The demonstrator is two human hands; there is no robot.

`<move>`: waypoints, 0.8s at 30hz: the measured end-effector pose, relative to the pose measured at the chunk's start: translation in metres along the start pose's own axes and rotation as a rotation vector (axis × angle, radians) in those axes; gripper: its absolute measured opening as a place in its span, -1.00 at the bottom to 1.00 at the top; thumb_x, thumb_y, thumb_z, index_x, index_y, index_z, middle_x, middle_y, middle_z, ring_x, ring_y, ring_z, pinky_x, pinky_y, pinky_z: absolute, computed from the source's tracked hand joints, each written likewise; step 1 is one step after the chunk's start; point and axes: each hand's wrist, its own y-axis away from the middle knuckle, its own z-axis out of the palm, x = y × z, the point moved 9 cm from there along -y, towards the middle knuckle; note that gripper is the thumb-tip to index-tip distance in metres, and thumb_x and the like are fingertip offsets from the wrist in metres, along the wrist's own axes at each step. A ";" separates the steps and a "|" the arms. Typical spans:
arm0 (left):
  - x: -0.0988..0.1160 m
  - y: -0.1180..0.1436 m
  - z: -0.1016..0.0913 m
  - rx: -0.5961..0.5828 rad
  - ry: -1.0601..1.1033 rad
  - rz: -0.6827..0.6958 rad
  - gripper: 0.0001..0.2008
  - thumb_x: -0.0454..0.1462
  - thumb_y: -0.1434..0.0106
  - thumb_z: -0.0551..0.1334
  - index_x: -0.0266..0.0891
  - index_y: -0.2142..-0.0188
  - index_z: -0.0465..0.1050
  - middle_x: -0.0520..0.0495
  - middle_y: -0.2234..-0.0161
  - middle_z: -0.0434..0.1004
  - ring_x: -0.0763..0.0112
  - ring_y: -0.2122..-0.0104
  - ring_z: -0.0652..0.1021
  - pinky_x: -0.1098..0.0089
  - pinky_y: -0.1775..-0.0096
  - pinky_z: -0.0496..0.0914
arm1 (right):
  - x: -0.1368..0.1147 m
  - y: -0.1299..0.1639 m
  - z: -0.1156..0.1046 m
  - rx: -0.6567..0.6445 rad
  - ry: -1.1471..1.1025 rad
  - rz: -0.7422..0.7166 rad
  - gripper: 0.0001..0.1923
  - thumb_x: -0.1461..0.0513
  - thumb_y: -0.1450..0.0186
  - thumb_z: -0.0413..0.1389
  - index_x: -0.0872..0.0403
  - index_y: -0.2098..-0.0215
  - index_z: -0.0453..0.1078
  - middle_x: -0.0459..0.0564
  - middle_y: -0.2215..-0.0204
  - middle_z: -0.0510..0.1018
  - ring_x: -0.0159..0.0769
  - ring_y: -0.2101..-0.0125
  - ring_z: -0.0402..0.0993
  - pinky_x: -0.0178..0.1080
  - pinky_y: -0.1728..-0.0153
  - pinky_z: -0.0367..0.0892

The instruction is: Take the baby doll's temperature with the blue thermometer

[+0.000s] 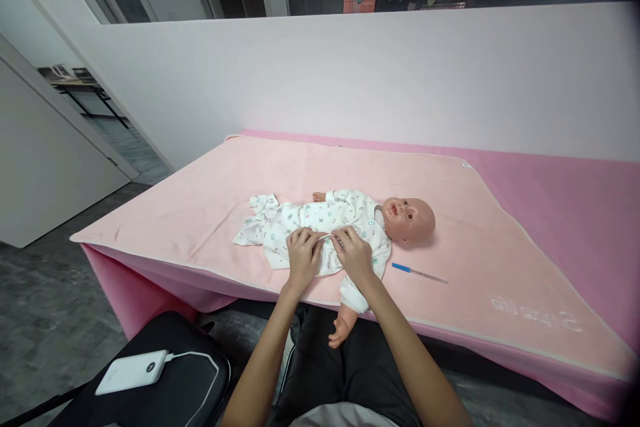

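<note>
— What are the person's hands on?

— Both rest on the baby doll [407,219], which lies on its back on the pink blanket [200,193] covering the counter [565,200], head to the right. The left hand [303,255] and right hand [354,255] sit close together on the doll's white printed romper [310,217], over the belly.

— And the fingers?

— The left fingers [306,237] and right fingers [344,236] are bent and pinched on the romper's front edge, each hand gripping a bit of cloth where the two sides meet. The fingertips of the two hands nearly touch.

— How does the doll lie?

— One arm hangs over the near edge of the counter, its bare hand below the blanket's rim. The romper's legs spread out flat to the left.

— Anything else close by?

— A thin thermometer with a blue end [418,272] lies on the blanket just right of the right hand, below the doll's head. Lower left, a white power bank [133,371] with a cable sits on a black bag [165,387].
</note>
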 end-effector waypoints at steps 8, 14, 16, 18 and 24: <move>0.004 0.000 -0.008 0.030 0.069 -0.032 -0.95 -0.29 -0.19 0.15 -0.16 0.36 0.38 -0.04 0.28 0.45 0.24 0.14 0.37 0.21 0.08 0.19 | -0.002 0.000 -0.004 0.001 -0.045 0.007 -0.78 0.18 -0.37 -0.08 0.01 0.22 0.40 -0.05 0.34 0.47 -0.42 0.42 0.41 -0.39 0.49 0.23; -0.012 0.004 -0.023 0.223 0.201 -0.160 -0.92 -0.26 -0.21 0.11 -0.19 0.41 0.27 -0.04 0.38 0.39 0.31 0.28 0.41 0.29 0.19 0.28 | 0.010 0.001 -0.013 0.137 -0.098 0.076 -0.78 0.22 -0.36 -0.07 0.04 0.19 0.41 0.00 0.29 0.46 -0.37 0.32 0.43 -0.36 0.38 0.33; -0.019 0.008 -0.031 0.333 0.196 -0.223 -0.96 -0.28 -0.19 0.11 -0.20 0.35 0.28 -0.05 0.37 0.37 0.32 0.29 0.40 0.30 0.21 0.29 | 0.012 0.002 -0.016 0.178 -0.129 0.086 -0.77 0.24 -0.36 -0.08 0.06 0.17 0.41 0.05 0.23 0.45 -0.35 0.30 0.44 -0.34 0.36 0.36; -0.016 0.009 -0.037 0.382 0.163 -0.197 -0.89 -0.31 -0.18 0.10 -0.22 0.26 0.31 -0.08 0.31 0.40 0.30 0.24 0.41 0.27 0.15 0.29 | 0.008 0.002 -0.027 0.241 -0.191 0.095 -0.76 0.24 -0.35 -0.08 0.07 0.16 0.41 0.08 0.19 0.43 -0.34 0.32 0.44 -0.32 0.38 0.40; 0.027 0.003 -0.016 0.084 0.138 0.185 -0.75 -0.36 -0.24 0.06 -0.16 0.11 0.40 -0.06 0.10 0.47 0.28 0.04 0.39 0.19 -0.02 0.21 | -0.019 0.018 -0.101 0.423 -0.561 0.196 -0.76 0.25 -0.33 -0.08 0.00 0.11 0.36 0.03 0.27 0.47 -0.28 0.31 0.47 -0.20 0.37 0.46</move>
